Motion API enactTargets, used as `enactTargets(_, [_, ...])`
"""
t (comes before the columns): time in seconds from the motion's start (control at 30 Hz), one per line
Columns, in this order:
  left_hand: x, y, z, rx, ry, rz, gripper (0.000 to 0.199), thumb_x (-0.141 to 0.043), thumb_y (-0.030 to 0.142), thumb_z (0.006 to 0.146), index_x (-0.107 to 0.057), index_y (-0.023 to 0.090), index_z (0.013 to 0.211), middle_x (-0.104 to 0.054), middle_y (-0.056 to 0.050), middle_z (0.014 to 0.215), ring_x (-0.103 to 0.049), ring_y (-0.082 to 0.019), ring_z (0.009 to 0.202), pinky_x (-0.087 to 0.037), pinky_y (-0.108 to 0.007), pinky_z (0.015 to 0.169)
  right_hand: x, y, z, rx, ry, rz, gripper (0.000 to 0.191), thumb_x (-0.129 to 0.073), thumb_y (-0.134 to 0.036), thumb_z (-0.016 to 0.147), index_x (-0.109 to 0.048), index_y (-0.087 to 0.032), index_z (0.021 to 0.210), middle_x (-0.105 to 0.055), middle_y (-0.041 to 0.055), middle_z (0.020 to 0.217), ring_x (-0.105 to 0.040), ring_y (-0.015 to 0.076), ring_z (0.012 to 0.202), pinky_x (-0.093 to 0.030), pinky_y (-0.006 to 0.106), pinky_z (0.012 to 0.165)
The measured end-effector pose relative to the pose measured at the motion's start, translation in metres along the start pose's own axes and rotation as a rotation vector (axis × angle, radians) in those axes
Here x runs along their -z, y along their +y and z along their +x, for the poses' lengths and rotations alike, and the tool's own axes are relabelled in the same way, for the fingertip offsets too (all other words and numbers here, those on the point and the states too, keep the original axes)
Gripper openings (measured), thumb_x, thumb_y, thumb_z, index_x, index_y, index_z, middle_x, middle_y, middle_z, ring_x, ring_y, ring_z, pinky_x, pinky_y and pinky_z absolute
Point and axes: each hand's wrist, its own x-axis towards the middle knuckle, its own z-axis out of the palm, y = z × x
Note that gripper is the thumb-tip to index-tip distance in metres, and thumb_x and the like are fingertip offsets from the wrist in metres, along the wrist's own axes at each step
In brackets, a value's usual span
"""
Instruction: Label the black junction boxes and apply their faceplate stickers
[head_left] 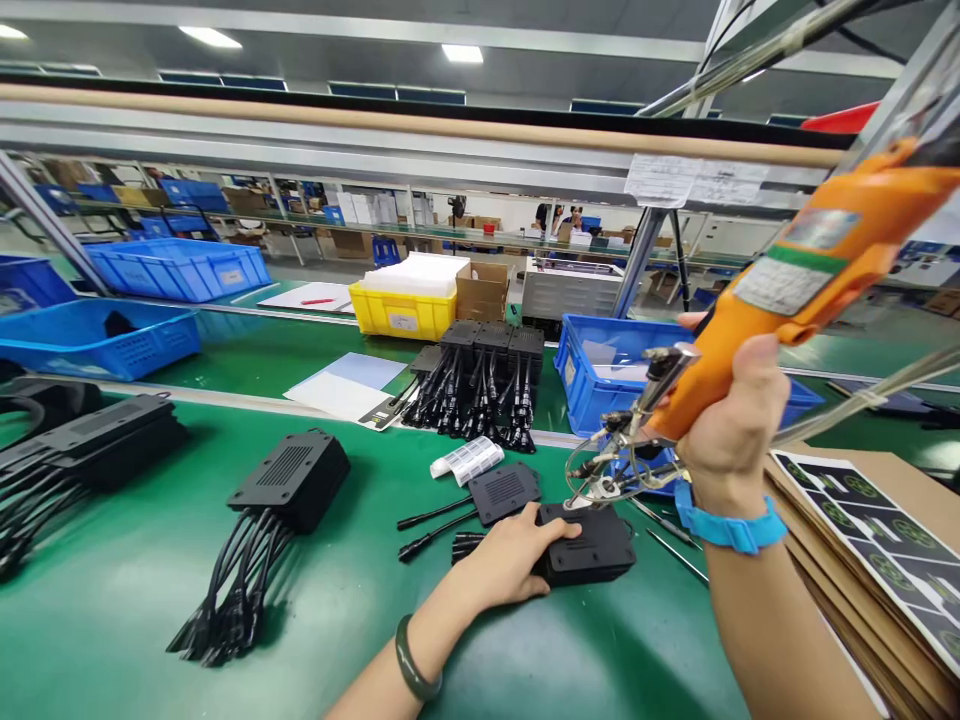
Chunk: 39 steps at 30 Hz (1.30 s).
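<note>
Currently, the left hand point(517, 553) clasps a black rectangular box point(592, 560) between thumb and fingers on the near right of the green bench point(352, 590), while the right hand point(735, 425) grips an orange handheld power tool point(780, 290), its metal nose point(604, 489) at the box's far side.

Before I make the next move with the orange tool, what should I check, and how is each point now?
1. Left hand holds the black box: ok, fingers on top.
2. Right hand grips the orange tool: ok.
3. Blue strap worn on the right wrist: ok.
4. Metal nose exactly over a screw hole: cannot tell, too small to see.
5. Bench right of the box free of loose items: not ok, a thin rod lies there.
</note>
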Motion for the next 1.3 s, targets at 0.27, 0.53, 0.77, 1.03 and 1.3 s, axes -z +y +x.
enactTargets(0.27, [0.005,-0.001,-0.002,0.002,0.051,-0.171,0.071,-0.074,0.058,0.073,-0.044,0.047,0.136,-0.048,-0.008,0.122,-0.056,-0.031,0.11,-0.047,-0.046,0.095,0.004,0.036,-0.027,-0.19,-0.094,0.01,0.039,-0.048,-0.058,0.088,-0.065,-0.024,0.099,-0.053,-0.0007,0.057,-0.053,0.0168,0.042,-0.04,0.027,0.032])
enactTargets(0.53, [0.01,0.002,-0.002,-0.026,0.047,-0.212,0.064,-0.07,0.057,0.077,-0.048,0.042,0.135,-0.048,-0.008,0.128,-0.048,-0.03,0.124,-0.044,-0.042,0.101,0.003,0.041,-0.036,-0.197,-0.136,0.012,0.037,-0.046,-0.056,0.089,-0.061,-0.022,0.092,-0.052,-0.0025,0.055,-0.049,0.0138,0.038,-0.043,0.026,0.032])
enactTargets(0.77, [0.008,0.002,-0.001,0.004,0.046,-0.152,0.064,-0.069,0.06,0.077,-0.048,0.044,0.135,-0.053,-0.007,0.111,-0.057,-0.03,0.107,-0.049,-0.041,0.089,0.007,0.038,-0.044,-0.132,-0.112,0.023,0.037,-0.048,-0.054,0.087,-0.064,-0.021,0.09,-0.056,0.0,0.059,-0.048,0.0124,0.037,-0.037,0.023,0.029])
enactTargets(1.03, [0.003,-0.003,-0.002,-0.068,0.127,-0.15,0.06,-0.073,0.054,0.075,-0.055,0.037,0.13,-0.032,-0.009,0.14,-0.045,-0.032,0.124,-0.042,-0.047,0.104,0.007,-0.031,-0.012,0.043,0.025,-0.036,0.053,-0.046,-0.063,0.087,-0.071,-0.018,0.1,-0.05,0.0,0.052,-0.046,0.0144,0.034,-0.038,0.027,0.026])
enactTargets(1.3, [0.001,0.0,0.0,-0.146,0.232,-0.051,0.05,-0.074,0.05,0.076,-0.063,0.03,0.12,-0.042,-0.01,0.12,-0.045,-0.028,0.115,-0.046,-0.044,0.097,0.014,-0.012,-0.039,-0.13,-0.01,-0.052,0.047,-0.047,-0.059,0.088,-0.068,-0.017,0.093,-0.058,0.0038,0.066,-0.049,0.0127,0.042,-0.041,0.026,0.033])
